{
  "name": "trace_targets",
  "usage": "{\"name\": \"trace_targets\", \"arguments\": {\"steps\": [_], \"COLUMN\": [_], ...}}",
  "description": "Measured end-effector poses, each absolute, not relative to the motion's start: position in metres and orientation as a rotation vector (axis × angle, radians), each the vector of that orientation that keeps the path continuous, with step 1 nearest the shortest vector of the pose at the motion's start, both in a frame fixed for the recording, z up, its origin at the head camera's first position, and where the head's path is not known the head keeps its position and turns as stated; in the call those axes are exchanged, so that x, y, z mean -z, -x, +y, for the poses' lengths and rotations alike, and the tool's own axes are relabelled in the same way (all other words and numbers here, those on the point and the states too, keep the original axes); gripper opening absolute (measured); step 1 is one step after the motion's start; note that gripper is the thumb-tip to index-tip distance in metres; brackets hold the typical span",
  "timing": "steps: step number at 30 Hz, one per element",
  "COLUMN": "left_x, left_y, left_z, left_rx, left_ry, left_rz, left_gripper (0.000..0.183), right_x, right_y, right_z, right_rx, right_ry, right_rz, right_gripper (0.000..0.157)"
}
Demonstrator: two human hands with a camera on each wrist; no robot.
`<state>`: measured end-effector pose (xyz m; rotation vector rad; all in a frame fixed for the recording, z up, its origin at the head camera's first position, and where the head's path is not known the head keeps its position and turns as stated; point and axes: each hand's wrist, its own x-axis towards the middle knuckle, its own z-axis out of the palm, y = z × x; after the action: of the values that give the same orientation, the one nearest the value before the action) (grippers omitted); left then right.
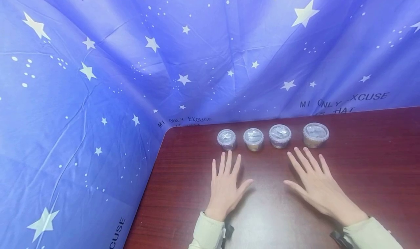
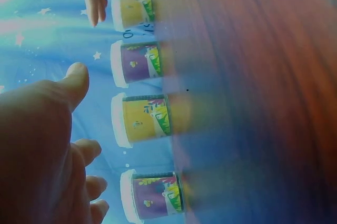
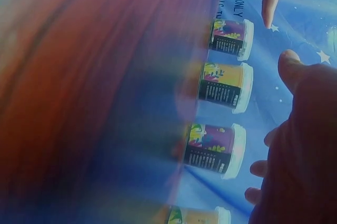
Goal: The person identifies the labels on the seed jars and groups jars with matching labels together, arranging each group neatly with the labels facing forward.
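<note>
Several small lidded tubs stand upright in a row toward the back of the table. From the left they are a purple-labelled tub (image 1: 226,139), a yellow-labelled tub (image 1: 253,139), a second purple tub (image 1: 280,136) and a second yellow tub (image 1: 315,135). Their lids are clear with a whitish rim. My left hand (image 1: 225,187), palm down with fingers spread, has its fingertips just in front of the leftmost tub. My right hand (image 1: 316,185) is spread likewise, fingertips near the rightmost tub. Neither hand holds anything. Side labels show in the left wrist view, as on the yellow tub (image 2: 146,119).
The dark red wooden table (image 1: 262,223) has a glossy surface. Behind it and along its left side hangs a blue cloth (image 1: 210,52) with white stars and printed lettering. Black straps (image 1: 228,230) sit around the light sleeves at both wrists.
</note>
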<state>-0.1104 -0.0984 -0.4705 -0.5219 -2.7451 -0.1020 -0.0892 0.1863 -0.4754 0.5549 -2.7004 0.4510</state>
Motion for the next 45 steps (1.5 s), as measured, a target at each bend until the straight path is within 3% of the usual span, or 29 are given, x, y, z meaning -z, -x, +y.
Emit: {"name": "trace_targets", "arguments": {"steps": [45], "left_x": [0.467], "left_y": [0.135], "left_z": [-0.130], "left_rx": [0.387], "left_ry": [0.478], "left_rz": [-2.744], "left_gripper": [0.072], "right_x": [0.472], "right_y": [0.124], "right_z": [0.109], "right_rx": [-0.701], "right_ry": [-0.748], "right_rz": [-2.644], "right_gripper": [0.086]}}
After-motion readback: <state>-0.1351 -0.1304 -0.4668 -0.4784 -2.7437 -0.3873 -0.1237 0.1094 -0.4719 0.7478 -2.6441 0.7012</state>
